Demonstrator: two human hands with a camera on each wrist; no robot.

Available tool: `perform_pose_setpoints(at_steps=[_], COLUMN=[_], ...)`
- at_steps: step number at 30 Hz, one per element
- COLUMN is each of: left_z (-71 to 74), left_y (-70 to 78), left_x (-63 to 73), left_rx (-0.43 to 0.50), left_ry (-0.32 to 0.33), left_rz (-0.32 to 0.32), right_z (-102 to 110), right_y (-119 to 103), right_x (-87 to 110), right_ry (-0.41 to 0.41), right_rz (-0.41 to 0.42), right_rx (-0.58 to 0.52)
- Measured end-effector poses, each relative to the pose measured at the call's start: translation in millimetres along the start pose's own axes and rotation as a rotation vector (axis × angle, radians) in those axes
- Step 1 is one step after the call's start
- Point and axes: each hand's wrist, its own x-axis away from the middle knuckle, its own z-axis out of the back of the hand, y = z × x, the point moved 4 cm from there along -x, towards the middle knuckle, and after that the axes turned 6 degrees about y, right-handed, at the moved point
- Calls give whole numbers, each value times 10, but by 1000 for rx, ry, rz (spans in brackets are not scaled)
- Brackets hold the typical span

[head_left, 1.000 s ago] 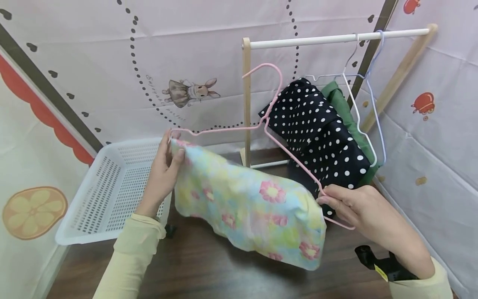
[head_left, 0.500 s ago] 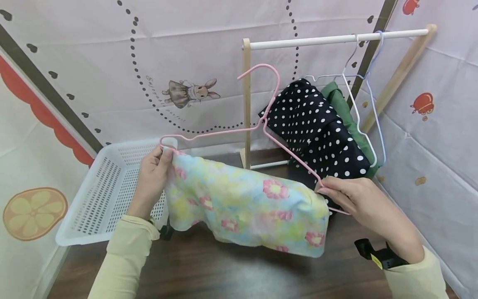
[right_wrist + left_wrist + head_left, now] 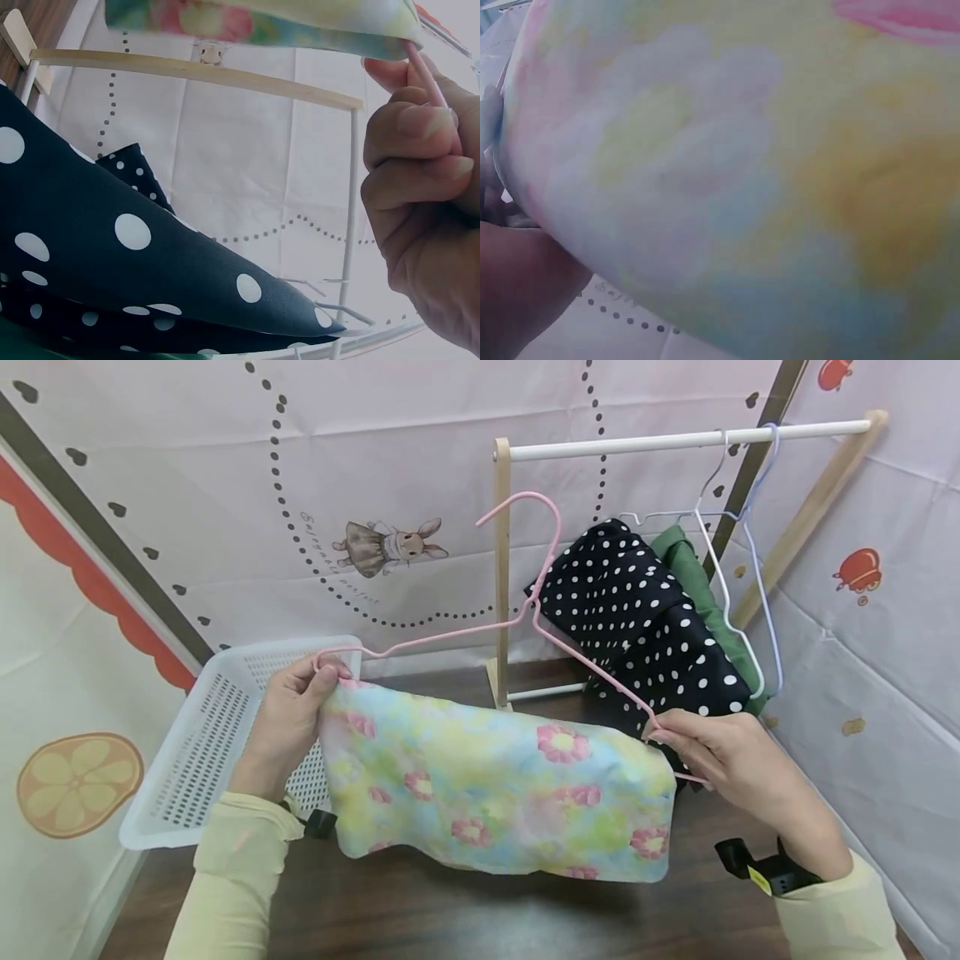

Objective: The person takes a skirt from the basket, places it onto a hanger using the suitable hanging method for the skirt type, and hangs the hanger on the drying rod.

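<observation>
A pink clothes hanger (image 3: 453,632) is held up in front of the rack, its hook free. Over its lower bar hangs a pastel cloth with pink flowers (image 3: 495,785). My left hand (image 3: 281,718) pinches the hanger's left end beside the cloth's upper corner. At the other end my right hand (image 3: 731,760) grips the hanger, and the right wrist view shows curled fingers (image 3: 416,124) around the pink bar (image 3: 429,79). The cloth (image 3: 727,165) fills most of the left wrist view and hides much of the left hand.
A rack with a white rail (image 3: 637,443) stands at the back right. White and blue hangers hang there with a black polka-dot cloth (image 3: 637,610) and a green cloth (image 3: 693,581). A white perforated basket (image 3: 198,752) sits at left on the brown wooden surface (image 3: 480,918).
My left hand has moved left and down with the hanger's end. The cloth now hangs flatter and more level. My right hand has shifted only slightly.
</observation>
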Motion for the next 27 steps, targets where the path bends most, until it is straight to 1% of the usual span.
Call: perform_pose_setpoints(at_steps=[5, 7, 9, 11, 14, 16, 18, 19, 20, 22, 24, 25, 27], left_z=[40, 46, 38, 23, -36, -79, -120, -138, -156, -200, -240, -258, -285], left_y=[-62, -96, -112, -105, -26, 35, 90, 106, 117, 119, 112, 105, 95], left_x=[48, 64, 68, 62, 49, 49, 57, 62, 65, 65, 59, 56, 50], left_rx=[-121, -147, -119, -68, 29, 52, 34, 12, -30, -140, -289, -352, -489], left_ry=[-127, -142, -129, -71, 32, 108, 176, 202, 226, 244, 239, 231, 212], left_rz=[28, 40, 53, 43, -2, -27, -27, -19, -6, 25, 27, 21, -8], right_z=[8, 15, 20, 20, 14, 4, -13, -24, -38, -68, -97, -107, -119], right_y=[33, 45, 53, 60, 65, 65, 54, 44, 33, 6, -13, -20, -20], right_x=[28, 41, 49, 57, 72, 84, 96, 98, 100, 101, 103, 104, 114], right_ry=[13, 23, 24, 18, 14, 21, 42, 54, 63, 81, 86, 85, 88], right_rz=[-10, -17, -26, -30, -26, -8, 27, 54, 78, 122, 153, 156, 162], right_rx=[-43, -49, -45, -39, -16, 17, 61, 83, 109, 131, 133, 124, 103])
